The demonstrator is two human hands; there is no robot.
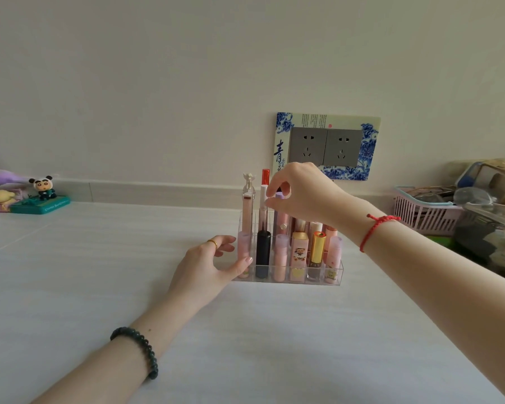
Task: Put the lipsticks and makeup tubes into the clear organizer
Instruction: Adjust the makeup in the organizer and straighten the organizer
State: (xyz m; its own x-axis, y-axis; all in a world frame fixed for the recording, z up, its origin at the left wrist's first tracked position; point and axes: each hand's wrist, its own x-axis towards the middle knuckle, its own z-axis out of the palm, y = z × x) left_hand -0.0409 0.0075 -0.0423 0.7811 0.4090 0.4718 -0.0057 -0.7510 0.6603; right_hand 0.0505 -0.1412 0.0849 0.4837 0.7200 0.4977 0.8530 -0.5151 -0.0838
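We see the right hand (301,193) in the middle of the frame, up over the back of the box. Its fingertips (272,187) pinch the top of one tall tube with a lilac cap (280,196), which stands in a back slot. The left hand (207,263) holds the left end of the clear plastic organizer box with small square slots (289,279). Its thumb lies on the front wall and its fingers curl round the side. The box sits on the white table (245,345), a little right of the middle.

We count six things in the front row, one in each slot. From left to right they are a frosted pink tube (243,249), a black tube (263,249), a pale pink tube (281,258), a square pink lipstick with a cartoon picture (299,252), a tube with a gold cap (317,249) and a pink tube with a yellow picture low down (334,255).

Behind them stand a tall clear tube with a small angel on top (247,205), a tube with a red cap (265,176) and a tube with a white cap (263,193). More pink tubes stand there too, but the hand hides some, so we cannot count them.

On the wall behind are two grey sockets in a blue and white frame (327,147). At the right edge is one pink plastic basket (420,214) with things piled in it. At the left edge stands one panda toy on a green base (43,189).
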